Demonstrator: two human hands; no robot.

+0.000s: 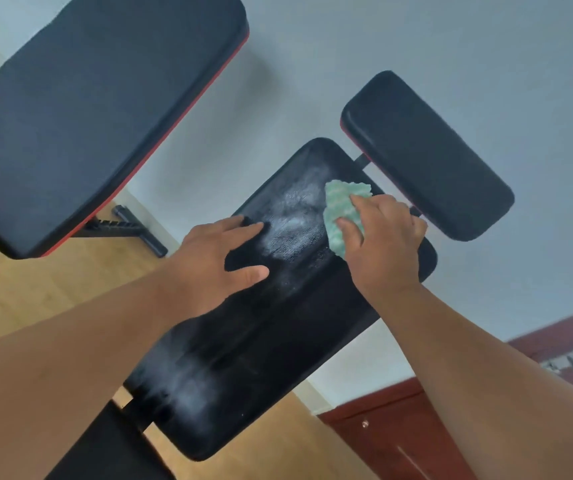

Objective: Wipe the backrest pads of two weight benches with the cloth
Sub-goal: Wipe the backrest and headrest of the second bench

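Big picture first: the backrest pad (278, 327) of the near bench runs under both hands, a long rounded slab of glossy black vinyl, and it shows pale smeary streaks between the hands and again down near the left forearm. To do this stroke well, I'd say keep the palm flat, press evenly, and run long overlapping passes along the pad's length so those cloudy patches get lifted rather than pushed about.

Off beyond the left hand sits the second bench's pad (101, 109), wider, matte dark with a red edge trim, looking untouched as far as I can judge; it likely waits its turn. Just past the right hand's fingertips is a smaller black cushion (427, 157), same rounded corners, joined by a dark metal stem.

Now the hands. The left hand (219, 261) lies open, fingers spread, flat on the pad's near edge, bracing it. The right hand (382, 244) is closed over the cloth (340, 206), pinning it down on the pad's far end. That cloth is a crumpled mint-green rag, soft and nubbly-looking, bunched under the fingers with a ragged edge poking out ahead. Spreading it wider would cover more surface per pass, I reckon.
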